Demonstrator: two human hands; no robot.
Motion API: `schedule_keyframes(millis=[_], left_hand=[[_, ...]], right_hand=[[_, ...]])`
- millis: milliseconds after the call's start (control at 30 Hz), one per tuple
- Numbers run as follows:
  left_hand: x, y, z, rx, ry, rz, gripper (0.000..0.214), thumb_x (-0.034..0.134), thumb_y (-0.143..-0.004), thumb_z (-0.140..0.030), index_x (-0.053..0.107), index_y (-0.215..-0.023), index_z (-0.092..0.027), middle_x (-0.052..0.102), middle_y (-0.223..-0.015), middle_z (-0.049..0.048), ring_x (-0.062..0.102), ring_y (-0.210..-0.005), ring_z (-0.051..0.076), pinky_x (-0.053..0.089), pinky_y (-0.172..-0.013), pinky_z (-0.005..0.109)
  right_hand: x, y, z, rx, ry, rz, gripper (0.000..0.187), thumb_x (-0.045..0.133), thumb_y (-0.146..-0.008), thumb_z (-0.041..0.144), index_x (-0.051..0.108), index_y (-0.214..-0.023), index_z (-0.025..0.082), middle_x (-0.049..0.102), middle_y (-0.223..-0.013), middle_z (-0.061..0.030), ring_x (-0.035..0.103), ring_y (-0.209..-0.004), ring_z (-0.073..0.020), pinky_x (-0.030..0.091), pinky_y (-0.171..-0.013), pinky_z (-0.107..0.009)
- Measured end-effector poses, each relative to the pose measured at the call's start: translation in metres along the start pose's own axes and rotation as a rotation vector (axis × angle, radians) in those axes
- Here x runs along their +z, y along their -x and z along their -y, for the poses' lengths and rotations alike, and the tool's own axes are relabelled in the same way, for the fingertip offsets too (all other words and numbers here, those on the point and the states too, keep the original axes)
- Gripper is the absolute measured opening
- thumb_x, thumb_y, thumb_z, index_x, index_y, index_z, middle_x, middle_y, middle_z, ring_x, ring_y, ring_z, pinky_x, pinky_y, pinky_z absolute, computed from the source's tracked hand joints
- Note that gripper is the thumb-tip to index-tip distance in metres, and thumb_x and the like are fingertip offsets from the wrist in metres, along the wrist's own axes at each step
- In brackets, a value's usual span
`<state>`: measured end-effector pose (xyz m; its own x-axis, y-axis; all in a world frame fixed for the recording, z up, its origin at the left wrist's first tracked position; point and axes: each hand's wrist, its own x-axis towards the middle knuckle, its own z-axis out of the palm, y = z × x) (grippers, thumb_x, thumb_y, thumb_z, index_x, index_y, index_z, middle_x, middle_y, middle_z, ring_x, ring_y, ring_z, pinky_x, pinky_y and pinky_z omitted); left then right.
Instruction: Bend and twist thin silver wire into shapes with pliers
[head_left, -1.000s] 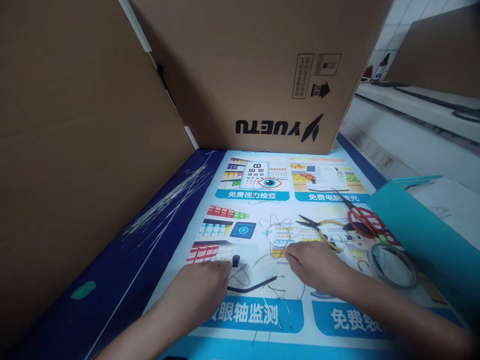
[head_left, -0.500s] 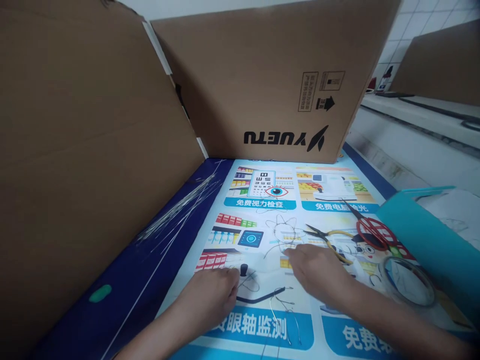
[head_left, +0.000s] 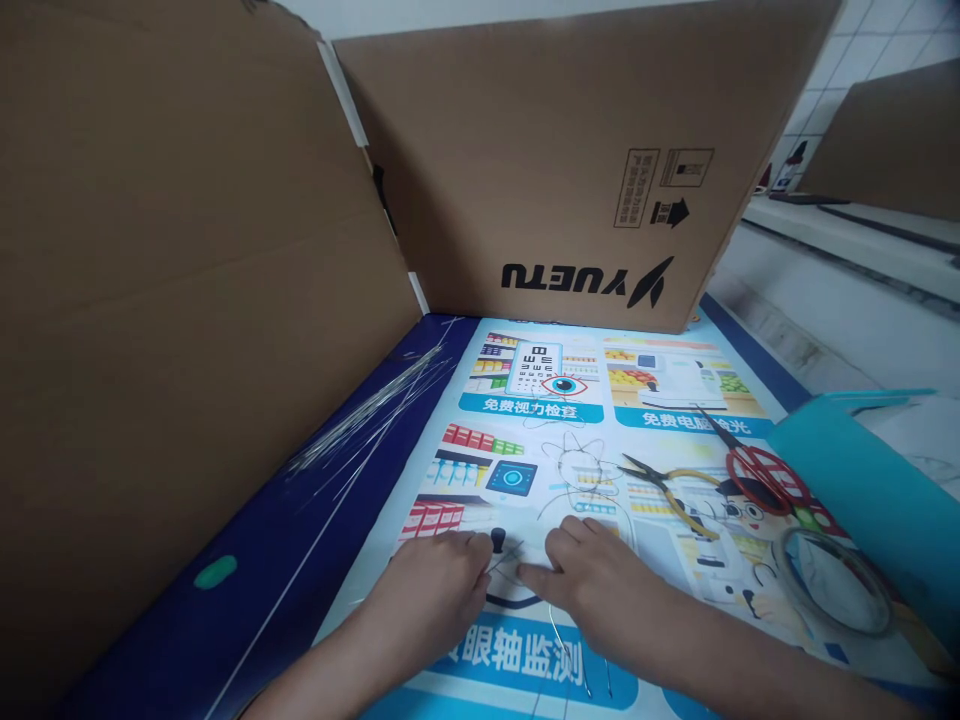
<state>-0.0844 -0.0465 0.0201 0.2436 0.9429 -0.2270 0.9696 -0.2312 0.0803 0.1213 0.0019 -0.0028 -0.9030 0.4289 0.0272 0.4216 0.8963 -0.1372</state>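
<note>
My left hand (head_left: 439, 590) rests on the printed poster (head_left: 525, 400), its fingers curled and pinched beside a small black knob (head_left: 497, 540) with thin bent wire (head_left: 510, 560) around it. Just right of it, my right hand (head_left: 592, 585) lies over the black curved piece, its index finger stretched left toward the same wire. More thin wire (head_left: 562, 650) trails out below my right hand. A wire flower shape (head_left: 581, 465) lies on the poster just beyond both hands.
A bundle of straight thin wires (head_left: 375, 410) lies by the left cardboard wall (head_left: 172, 300). A cardboard box (head_left: 570, 170) stands behind. Yellow-handled pliers (head_left: 671, 485), red scissors (head_left: 757, 465), a tape roll (head_left: 832, 580) and a teal folder (head_left: 862, 480) lie at right.
My right hand has moved left from the wire flower to the wire beside the black knob, close to my left hand. The view has shifted slightly.
</note>
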Motion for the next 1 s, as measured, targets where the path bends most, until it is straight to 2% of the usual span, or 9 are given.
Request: schedule_keyframes(millis=[200, 367, 567, 767, 1000], left_hand=[[0.001, 0.003, -0.007, 0.052, -0.127, 0.033, 0.022, 0.036, -0.081, -0.009, 0.057, -0.08, -0.015, 0.066, -0.072, 0.0087, 0.062, -0.061, 0.022, 0.045, -0.052, 0.031], [0.008, 0.005, -0.009, 0.089, -0.215, 0.007, 0.026, 0.038, -0.072, 0.001, 0.057, -0.081, -0.014, 0.065, -0.071, 0.0093, 0.062, -0.059, 0.023, 0.045, -0.049, 0.031], [0.016, 0.002, -0.007, 0.109, -0.224, -0.056, 0.024, 0.042, -0.068, 0.002, 0.057, -0.077, -0.015, 0.065, -0.067, 0.0081, 0.061, -0.055, 0.022, 0.042, -0.046, 0.029], [0.017, 0.002, -0.007, 0.094, -0.131, -0.085, 0.02, 0.042, -0.072, -0.003, 0.058, -0.075, -0.016, 0.065, -0.066, 0.0062, 0.06, -0.055, 0.018, 0.038, -0.047, 0.026], [0.01, 0.004, -0.01, 0.075, -0.045, -0.017, 0.022, 0.037, -0.08, -0.009, 0.058, -0.079, -0.016, 0.067, -0.07, 0.008, 0.061, -0.061, 0.02, 0.038, -0.05, 0.029]], right_hand=[[0.002, 0.0, 0.001, 0.024, -0.014, -0.026, 0.031, 0.052, -0.082, 0.015, 0.052, -0.109, 0.029, 0.049, -0.082, -0.0026, 0.041, -0.08, -0.0187, 0.024, -0.063, -0.031], [0.002, 0.0, 0.003, 0.027, -0.003, -0.047, 0.024, 0.051, -0.082, 0.016, 0.055, -0.104, 0.025, 0.05, -0.081, -0.0031, 0.041, -0.08, -0.018, 0.025, -0.064, -0.031], [0.004, 0.0, 0.007, -0.007, 0.063, -0.062, 0.028, 0.053, -0.08, 0.016, 0.051, -0.108, 0.021, 0.052, -0.083, -0.0034, 0.043, -0.079, -0.019, 0.027, -0.067, -0.032], [0.004, 0.003, 0.011, -0.046, 0.083, -0.07, 0.019, 0.053, -0.082, 0.02, 0.052, -0.101, 0.02, 0.052, -0.08, -0.0031, 0.043, -0.077, -0.0184, 0.028, -0.068, -0.032], [0.004, 0.002, 0.012, -0.023, 0.057, -0.062, 0.018, 0.055, -0.079, 0.018, 0.052, -0.097, 0.021, 0.052, -0.081, -0.0025, 0.044, -0.077, -0.0187, 0.029, -0.067, -0.032]])
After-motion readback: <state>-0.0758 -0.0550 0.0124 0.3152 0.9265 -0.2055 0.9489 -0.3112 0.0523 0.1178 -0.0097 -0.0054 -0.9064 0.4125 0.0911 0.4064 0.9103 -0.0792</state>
